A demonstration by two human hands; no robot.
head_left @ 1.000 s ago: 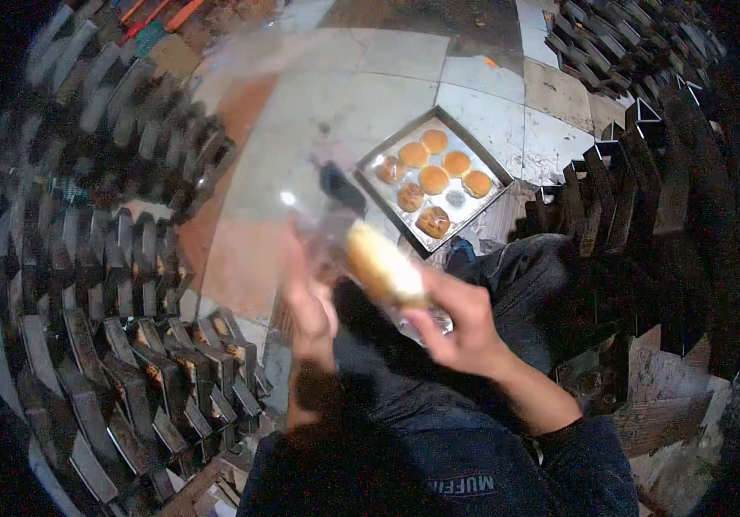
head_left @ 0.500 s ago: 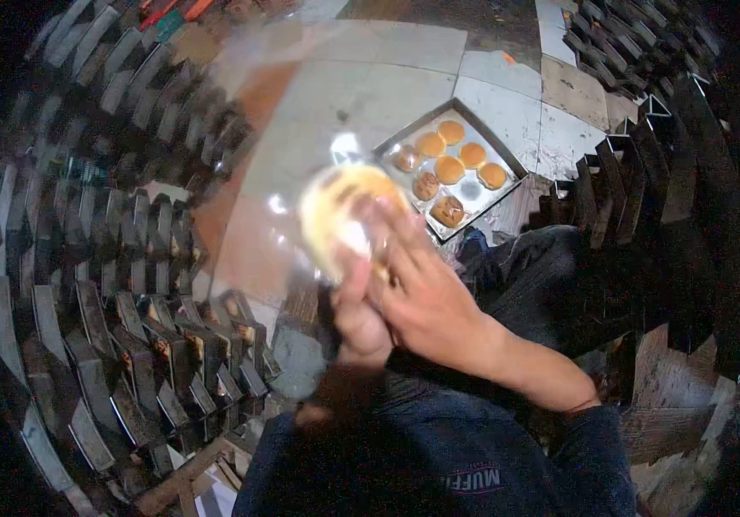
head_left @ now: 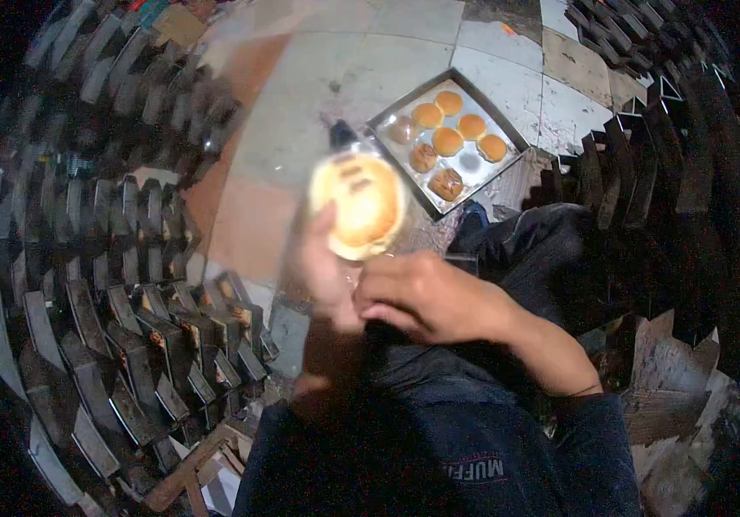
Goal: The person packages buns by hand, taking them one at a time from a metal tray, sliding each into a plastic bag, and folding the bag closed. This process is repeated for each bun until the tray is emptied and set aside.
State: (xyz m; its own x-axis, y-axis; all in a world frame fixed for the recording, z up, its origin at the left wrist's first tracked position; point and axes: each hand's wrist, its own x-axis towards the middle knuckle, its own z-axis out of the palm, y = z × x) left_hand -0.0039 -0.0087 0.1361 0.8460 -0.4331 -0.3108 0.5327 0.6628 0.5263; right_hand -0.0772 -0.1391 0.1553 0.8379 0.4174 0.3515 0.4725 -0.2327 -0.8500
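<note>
A round golden bun (head_left: 359,205) with dark marks near its top is held up in front of me, seemingly in a clear wrapper. My left hand (head_left: 327,267) grips it from the left and below, blurred by motion. Just under the bun, my right hand (head_left: 421,297) is closed, its fingers curled at what looks like the wrapper's lower end. Beyond them, a square metal tray (head_left: 495,181) lies tilted on the floor. Several buns (head_left: 448,142) sit in it, some of them in shiny clear wrap.
Stacks of dark metal trays rise at the left (head_left: 128,319) and at the right (head_left: 646,172). The floor is tiled (head_left: 370,69). My dark-clothed leg (head_left: 533,267) is right of my hands. A wooden frame (head_left: 184,474) shows at the lower left.
My right hand has come off the bun's face and moved down below it. The bun now shows more fully. The tray and floor sit slightly higher in view.
</note>
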